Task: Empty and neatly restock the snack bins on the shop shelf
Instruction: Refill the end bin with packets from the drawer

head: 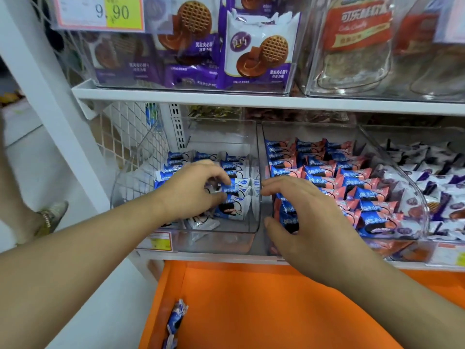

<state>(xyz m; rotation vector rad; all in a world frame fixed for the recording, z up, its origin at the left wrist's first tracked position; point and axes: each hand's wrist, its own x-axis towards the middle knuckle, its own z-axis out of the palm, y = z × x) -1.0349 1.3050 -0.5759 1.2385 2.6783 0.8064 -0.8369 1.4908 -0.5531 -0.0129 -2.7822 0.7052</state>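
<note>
The left hand (198, 187) pinches a blue-and-white packet (235, 188) in the partly filled left bin (120, 187) at the shelf's left end. The right hand (299, 217) hovers spread and empty over the neatly rowed pink-and-blue bin (412, 182). Restocking seems midway; one stray packet (176, 321) remains in the orange crate (264, 311).

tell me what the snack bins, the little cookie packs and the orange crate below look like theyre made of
Snack bin: clear hard plastic, probably acrylic; the packs show through its glossy wall.
Cookie packs: thin shiny plastic film, with crimped ends and glare.
Orange crate: looks like smooth matte moulded plastic, though the picture leaves it open.
</note>
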